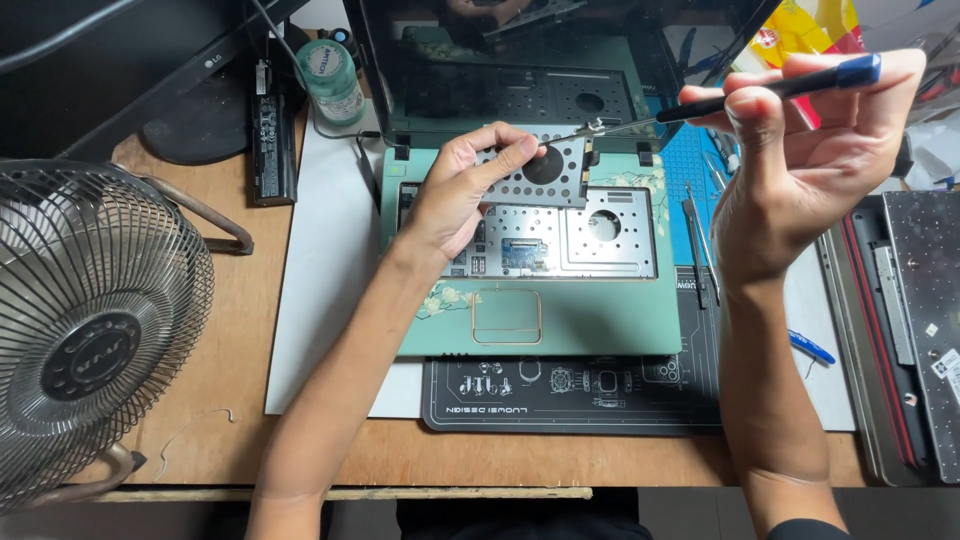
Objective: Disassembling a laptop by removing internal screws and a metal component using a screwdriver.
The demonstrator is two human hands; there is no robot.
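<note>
Left hand (pixel 455 195) pinches a perforated metal plate (pixel 545 172) tilted up off the laptop (pixel 560 320) by its hinge edge, right hand (pixel 800 150) grips a screwdriver (pixel 720 100) tip-to-plate: keyboard already out, plate half freed, inner shield (pixel 590 235) still seated.

My left hand (pixel 455 195) pinches a perforated metal plate (pixel 540 172), tilted up off the green laptop (pixel 560 325) whose keyboard bay lies open beneath it. My right hand (pixel 810 150), raised off to the side, grips a black screwdriver (pixel 740 95) with a blue cap; its tip meets the plate's upper right corner. A metal fan (pixel 95 320) stands well outside my left arm, a blue pen (pixel 812 348) just beside my right forearm.
</note>
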